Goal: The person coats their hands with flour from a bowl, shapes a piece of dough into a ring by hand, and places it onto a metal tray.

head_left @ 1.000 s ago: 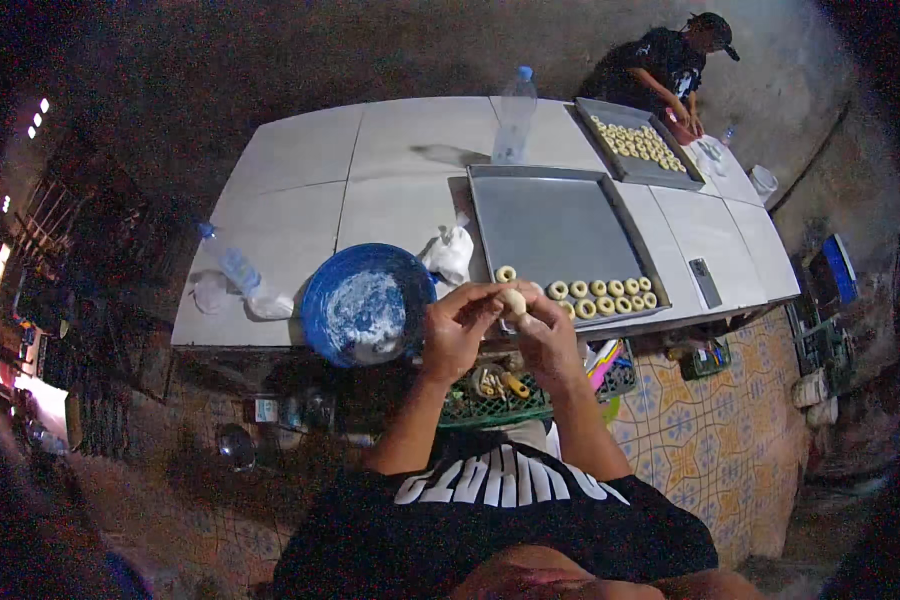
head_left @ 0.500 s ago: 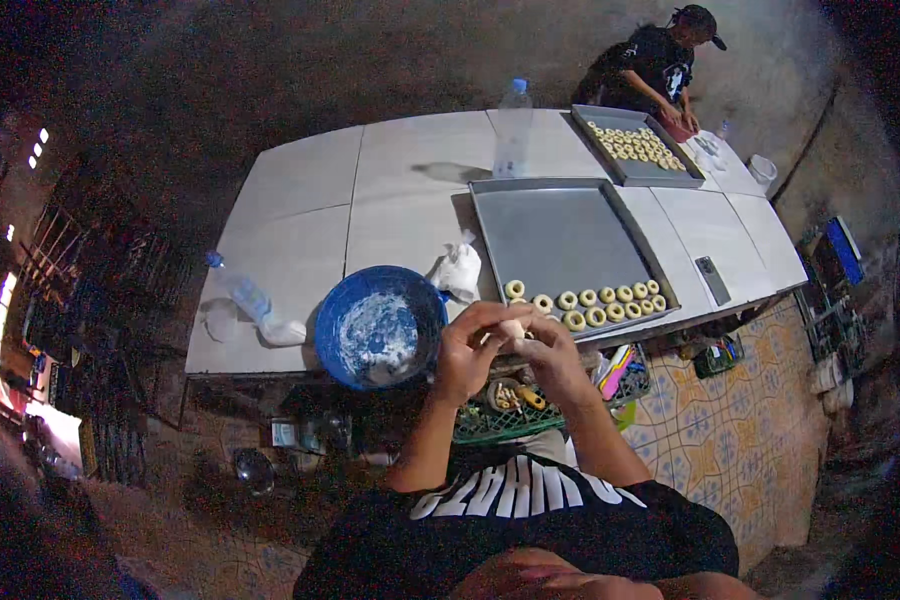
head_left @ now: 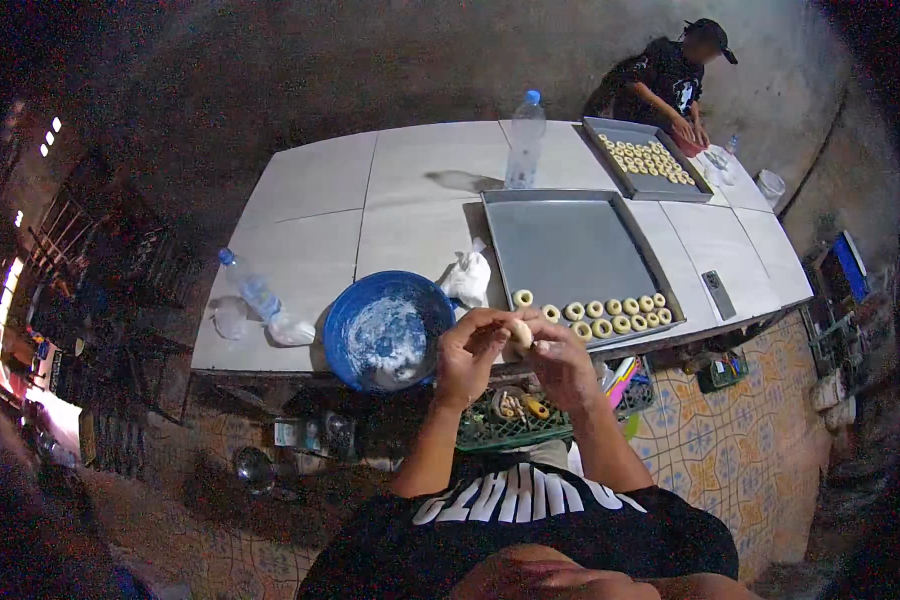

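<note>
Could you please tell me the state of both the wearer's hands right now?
Left hand: holding a dough piece.
Right hand: holding the same dough piece.

Large white block lettering point(head_left: 520, 493) ran across the wearer's black shirt point(head_left: 660, 535). A small white print point(head_left: 685, 93) marked the co-worker's dark shirt point(head_left: 656, 72), too small to read.

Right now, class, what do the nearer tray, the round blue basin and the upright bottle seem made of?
Nearer tray: probably metal, dull grey, with thin raised walls.
Blue basin: likely plastic, smooth-looking, evenly coloured around its rim.
Upright bottle: apparently clear plastic, see-through sides.
</note>
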{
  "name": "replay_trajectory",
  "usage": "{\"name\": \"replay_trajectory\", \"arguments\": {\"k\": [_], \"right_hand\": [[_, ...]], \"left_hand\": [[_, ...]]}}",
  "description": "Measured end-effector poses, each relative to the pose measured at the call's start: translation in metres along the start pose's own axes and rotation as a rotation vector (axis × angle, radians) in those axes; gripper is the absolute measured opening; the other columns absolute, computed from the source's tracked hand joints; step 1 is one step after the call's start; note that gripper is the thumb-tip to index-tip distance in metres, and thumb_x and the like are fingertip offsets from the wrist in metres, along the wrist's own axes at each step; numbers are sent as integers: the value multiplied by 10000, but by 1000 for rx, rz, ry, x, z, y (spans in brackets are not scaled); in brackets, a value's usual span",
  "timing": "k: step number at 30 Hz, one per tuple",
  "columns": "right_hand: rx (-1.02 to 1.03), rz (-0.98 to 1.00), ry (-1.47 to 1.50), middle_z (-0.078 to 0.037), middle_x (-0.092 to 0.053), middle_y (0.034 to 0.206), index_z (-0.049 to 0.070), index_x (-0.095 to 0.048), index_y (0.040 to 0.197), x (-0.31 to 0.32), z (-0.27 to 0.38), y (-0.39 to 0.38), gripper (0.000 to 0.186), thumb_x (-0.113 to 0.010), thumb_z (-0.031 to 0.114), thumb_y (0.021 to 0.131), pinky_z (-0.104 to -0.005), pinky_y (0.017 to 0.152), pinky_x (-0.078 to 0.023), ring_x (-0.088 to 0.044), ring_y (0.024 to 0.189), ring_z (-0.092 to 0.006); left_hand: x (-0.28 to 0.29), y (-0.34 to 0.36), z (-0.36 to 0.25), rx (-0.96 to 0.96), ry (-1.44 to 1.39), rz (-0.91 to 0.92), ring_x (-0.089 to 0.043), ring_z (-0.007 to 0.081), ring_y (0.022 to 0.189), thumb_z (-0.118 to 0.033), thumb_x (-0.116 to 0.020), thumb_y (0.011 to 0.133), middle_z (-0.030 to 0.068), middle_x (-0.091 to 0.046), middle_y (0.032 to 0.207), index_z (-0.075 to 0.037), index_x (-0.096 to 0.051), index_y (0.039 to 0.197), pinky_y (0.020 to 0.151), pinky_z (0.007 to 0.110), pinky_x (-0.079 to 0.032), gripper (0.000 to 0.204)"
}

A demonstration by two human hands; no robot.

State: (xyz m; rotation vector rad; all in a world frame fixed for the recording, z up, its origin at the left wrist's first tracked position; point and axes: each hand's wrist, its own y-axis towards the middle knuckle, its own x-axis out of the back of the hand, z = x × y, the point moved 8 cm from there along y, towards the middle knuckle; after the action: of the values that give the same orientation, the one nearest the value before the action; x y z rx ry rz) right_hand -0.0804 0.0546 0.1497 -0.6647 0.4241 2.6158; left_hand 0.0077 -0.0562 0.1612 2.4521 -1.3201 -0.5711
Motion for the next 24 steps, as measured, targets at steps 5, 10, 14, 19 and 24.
{"name": "replay_trajectory", "arguments": {"k": [5, 10, 14, 19, 24], "right_hand": [[-40, -121, -239, -50, -558, 1241, 23, -717, 1090, 7, 3, -2, 315, -727, 221, 845, -307, 885, -484, -576, 1067, -169], [-27, -92, -67, -56, -554, 1258, 22, -721, 1083, 7, 9, -2, 253, -723, 145, 861, -306, 898, -504, -574, 1101, -175], [2, -188, -367, -52, -562, 1220, 30, -735, 1078, 5, 14, -5, 267, -728, 179, 856, -305, 881, -493, -572, 1068, -165], [-19, -94, -83, -54, -579, 1196, -16, -722, 1092, 4, 8, -6, 334, -697, 235, 873, -289, 859, -459, -565, 1033, -160], [-38, -150, -200, -49, -612, 1232, -16, -717, 1120, 7, 4, -7, 323, -685, 211, 892, -297, 890, -450, -569, 1062, -158]], "left_hand": [[-8, 3, -5, -44, -12, 59, -675, 170, 1044, -61, -640, 1014, 89, -686, 1113, 14, -694, 1191, 955, 305, -542, 200], [-13, 5, -6, -55, 55, 90, -658, 177, 1087, -26, -664, 990, 91, -681, 1123, -11, -714, 1196, 957, 312, -527, 213], [-16, 3, -12, -198, 121, 117, -658, 176, 1091, -24, -676, 982, 90, -681, 1122, -9, -717, 1165, 958, 319, -529, 189], [-12, 0, 1, 69, -12, 40, -661, 177, 1110, -21, -686, 972, 99, -685, 1156, -12, -699, 1160, 957, 311, -540, 189], [-19, 6, -26, -187, 278, 104, -676, 161, 1079, -32, -677, 985, 79, -686, 1128, -17, -671, 1209, 933, 305, -553, 225]]}}
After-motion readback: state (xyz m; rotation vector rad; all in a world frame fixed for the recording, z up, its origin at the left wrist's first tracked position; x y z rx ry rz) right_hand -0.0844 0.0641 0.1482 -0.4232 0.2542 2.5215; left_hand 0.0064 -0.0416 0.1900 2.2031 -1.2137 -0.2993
